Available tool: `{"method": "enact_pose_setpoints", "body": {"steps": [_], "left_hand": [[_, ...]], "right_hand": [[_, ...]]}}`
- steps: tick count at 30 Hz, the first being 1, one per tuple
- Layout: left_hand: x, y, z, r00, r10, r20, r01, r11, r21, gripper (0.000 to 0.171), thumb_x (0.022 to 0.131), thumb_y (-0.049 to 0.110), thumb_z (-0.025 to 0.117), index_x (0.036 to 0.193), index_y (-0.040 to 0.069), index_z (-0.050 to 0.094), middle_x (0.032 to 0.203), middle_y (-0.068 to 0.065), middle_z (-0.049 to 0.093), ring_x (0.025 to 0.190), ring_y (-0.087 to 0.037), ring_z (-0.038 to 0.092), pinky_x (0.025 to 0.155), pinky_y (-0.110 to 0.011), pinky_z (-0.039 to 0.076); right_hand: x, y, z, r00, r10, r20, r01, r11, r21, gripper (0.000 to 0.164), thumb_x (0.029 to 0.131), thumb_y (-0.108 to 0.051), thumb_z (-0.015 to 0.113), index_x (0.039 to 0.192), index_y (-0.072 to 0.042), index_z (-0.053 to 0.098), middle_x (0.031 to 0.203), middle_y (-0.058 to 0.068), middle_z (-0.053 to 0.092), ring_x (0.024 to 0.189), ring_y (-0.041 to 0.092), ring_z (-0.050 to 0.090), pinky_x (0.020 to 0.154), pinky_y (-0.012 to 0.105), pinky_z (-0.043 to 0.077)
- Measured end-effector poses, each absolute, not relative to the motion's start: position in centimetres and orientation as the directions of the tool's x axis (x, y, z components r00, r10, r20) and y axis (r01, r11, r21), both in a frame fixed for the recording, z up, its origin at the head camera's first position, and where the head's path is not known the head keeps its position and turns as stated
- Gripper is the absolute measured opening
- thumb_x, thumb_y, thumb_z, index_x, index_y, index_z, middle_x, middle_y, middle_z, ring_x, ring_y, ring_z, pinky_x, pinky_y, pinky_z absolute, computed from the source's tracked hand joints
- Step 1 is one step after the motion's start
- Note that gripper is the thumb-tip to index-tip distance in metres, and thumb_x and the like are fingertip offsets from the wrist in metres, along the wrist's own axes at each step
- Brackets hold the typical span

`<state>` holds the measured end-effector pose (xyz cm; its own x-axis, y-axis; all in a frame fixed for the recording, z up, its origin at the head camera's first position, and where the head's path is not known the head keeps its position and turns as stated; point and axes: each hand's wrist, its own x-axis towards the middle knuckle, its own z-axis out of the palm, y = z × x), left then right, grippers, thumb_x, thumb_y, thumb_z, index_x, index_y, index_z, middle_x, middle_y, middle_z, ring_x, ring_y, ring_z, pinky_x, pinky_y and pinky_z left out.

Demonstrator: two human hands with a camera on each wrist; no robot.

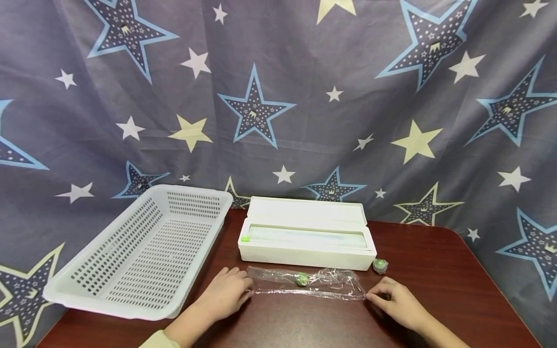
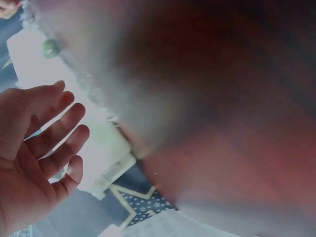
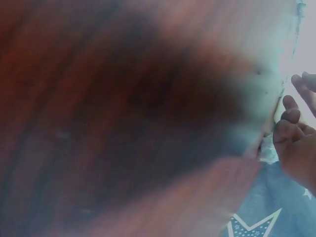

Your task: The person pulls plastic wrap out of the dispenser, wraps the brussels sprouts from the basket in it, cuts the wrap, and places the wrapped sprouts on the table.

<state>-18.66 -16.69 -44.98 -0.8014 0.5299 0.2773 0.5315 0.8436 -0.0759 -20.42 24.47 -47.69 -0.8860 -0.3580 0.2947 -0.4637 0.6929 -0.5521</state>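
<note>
A clear sheet of plastic wrap (image 1: pixel 319 285) stretches between the two hands, its near edge nearly straight. On it, near the middle, sits a small round green item (image 1: pixel 301 279), also visible in the left wrist view. My left hand (image 1: pixel 228 292) is at the sheet's left end, thumb and index finger close together at its corner, other fingers loosely extended. My right hand (image 1: pixel 398 302) pinches the right corner between thumb and index finger. Just behind the sheet stands a long white box (image 1: pixel 304 256) with its lid raised and a roll of wrap inside.
A similar green item wrapped in plastic (image 1: pixel 380 266) lies by the box's right end. On the left stands a large white perforated basket (image 1: pixel 200 270). The brown table (image 1: pixel 444 270) ends against a grey star-patterned cloth (image 1: pixel 300 106).
</note>
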Motion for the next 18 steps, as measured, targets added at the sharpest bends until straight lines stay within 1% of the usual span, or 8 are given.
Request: {"method": "enact_pose_setpoints", "body": {"steps": [3, 5, 8, 12, 15, 18], "left_hand": [[-18.9, -16.1, -44.1, -0.807, 0.502, 0.313, 0.516, 0.856, -0.042, 0.012, 0.082, 0.032, 0.068, 0.077, 0.022, 0.063, 0.077, 0.008, 0.057, 0.077, -0.012, 0.052, 0.065, -0.029, 0.036], [-19.2, -15.4, -43.4, -0.803, 0.493, 0.335, 0.517, 0.856, -0.021, 0.011, 0.082, 0.032, 0.067, 0.079, 0.022, 0.065, 0.078, 0.008, 0.058, 0.079, -0.012, 0.053, 0.065, -0.029, 0.037], [-19.7, -13.9, -42.8, -0.784, 0.508, 0.357, 0.539, 0.842, -0.015, 0.01, 0.082, 0.031, 0.068, 0.08, 0.021, 0.067, 0.078, 0.007, 0.059, 0.08, -0.013, 0.054, 0.066, -0.029, 0.039], [-20.5, -11.7, -42.8, -0.774, 0.538, 0.334, 0.563, 0.826, -0.024, 0.008, 0.082, 0.03, 0.069, 0.082, 0.022, 0.069, 0.078, 0.008, 0.061, 0.078, -0.013, 0.055, 0.068, -0.028, 0.042], [-21.0, -10.3, -43.3, -0.782, 0.546, 0.301, 0.57, 0.822, -0.012, 0.008, 0.082, 0.03, 0.069, 0.087, 0.024, 0.071, 0.083, 0.009, 0.063, 0.083, -0.012, 0.055, 0.071, -0.028, 0.043], [-21.4, -9.2, -44.0, -0.783, 0.551, 0.29, 0.572, 0.82, -0.013, 0.011, 0.082, 0.031, 0.069, 0.091, 0.025, 0.071, 0.087, 0.009, 0.064, 0.088, -0.012, 0.056, 0.076, -0.03, 0.043]], "right_hand": [[-20.8, 23.8, -47.1, -0.88, -0.349, 0.323, -0.472, 0.716, -0.515, 0.006, 0.08, -0.022, 0.072, 0.076, -0.026, 0.071, 0.076, -0.018, 0.054, 0.068, -0.006, 0.044, 0.059, 0.019, 0.038], [-21.0, 23.3, -46.7, -0.88, -0.332, 0.339, -0.467, 0.731, -0.497, 0.008, 0.078, -0.022, 0.074, 0.073, -0.027, 0.069, 0.075, -0.018, 0.053, 0.067, -0.005, 0.043, 0.058, 0.019, 0.037], [-21.3, 22.4, -46.2, -0.885, -0.301, 0.355, -0.447, 0.761, -0.471, 0.012, 0.077, -0.025, 0.075, 0.07, -0.029, 0.067, 0.072, -0.019, 0.048, 0.061, -0.004, 0.039, 0.053, 0.018, 0.033], [-21.6, 20.7, -45.9, -0.878, -0.285, 0.385, -0.446, 0.78, -0.439, 0.014, 0.075, -0.026, 0.076, 0.069, -0.031, 0.065, 0.07, -0.017, 0.043, 0.056, -0.005, 0.033, 0.049, 0.017, 0.029], [-22.0, 19.1, -45.9, -0.842, -0.322, 0.432, -0.502, 0.76, -0.412, 0.012, 0.074, -0.023, 0.077, 0.073, -0.029, 0.066, 0.072, -0.015, 0.045, 0.057, -0.007, 0.035, 0.05, 0.017, 0.031], [-22.4, 17.5, -46.0, -0.788, -0.382, 0.482, -0.578, 0.728, -0.369, 0.009, 0.075, -0.022, 0.077, 0.077, -0.026, 0.069, 0.075, -0.013, 0.05, 0.061, -0.005, 0.041, 0.052, 0.017, 0.035]]}}
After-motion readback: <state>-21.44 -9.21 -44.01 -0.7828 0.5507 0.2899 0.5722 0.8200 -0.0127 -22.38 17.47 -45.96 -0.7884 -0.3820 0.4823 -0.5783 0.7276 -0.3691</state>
